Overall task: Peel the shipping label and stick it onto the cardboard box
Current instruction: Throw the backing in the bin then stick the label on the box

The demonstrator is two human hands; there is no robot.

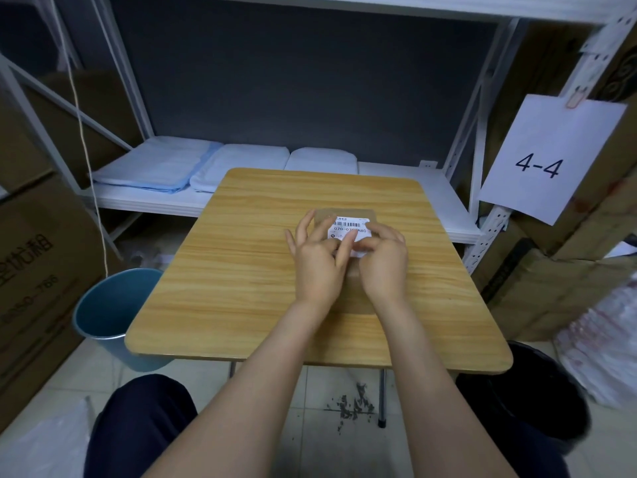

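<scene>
Both bare forearms reach over the wood-grain counter [241, 270], and the two hands meet above a flat brown cardboard box [358, 301] that lies on the counter's middle, mostly hidden under them. The white shipping label [348, 226], printed with a barcode and a line of digits, is held between the hands over the far end of the box; whether any of it already touches the cardboard cannot be told. The left hand [319, 267] pinches the label's near left corner with thumb and forefinger, its other fingers spread upward. The right hand [382, 263] is curled closed on the label's right and near edge, fingertips pressed on the paper. A blue waste bin [110, 319] stands on the floor just beside the counter's left corner. Behind the counter a white shelf [413, 188] carries folded pale-blue cloths [155, 167]. A paper sheet marked 4-4 [548, 157] hangs from the rack at right, and big cartons [31, 270] stand at left.
</scene>
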